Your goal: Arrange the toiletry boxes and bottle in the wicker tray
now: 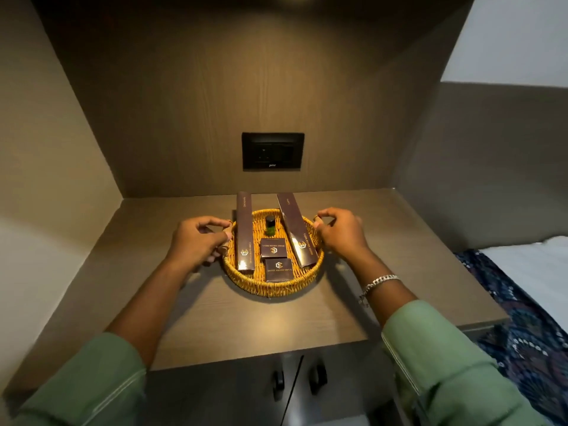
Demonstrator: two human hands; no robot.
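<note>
Two hands at the tray, one per side. Left hand (199,241): fingers curled, thumb and forefinger pinched narrow at the left rim of the wicker tray (270,287), where a small loop handle sits; contact with the wicker looks likely, but the grip itself is partly hidden by the knuckles. Right hand (341,233): same posture, thumb and forefinger closed on the small loop handle at the right rim. A silver bracelet (378,282) is on the right wrist; green sleeves (445,364) cover both forearms.

Tray: round, resting on the brown bench (246,327), roughly centred. Contents:
- left long box (244,232), lying front to back, far end overhanging the back rim;
- right long box (296,230), angled slightly, far end also over the back rim;
- small dark bottle (270,225) between them, towards the back, upright;
- two small square boxes, one behind (273,249) the other (278,269), in the middle front, touching or nearly so.

Surroundings: black wall socket plate (273,151) on the back panel above the tray. Cupboard doors with dark handles (318,378) below the bench edge. Bed with patterned cover (528,333) at right, well apart from the tray.
</note>
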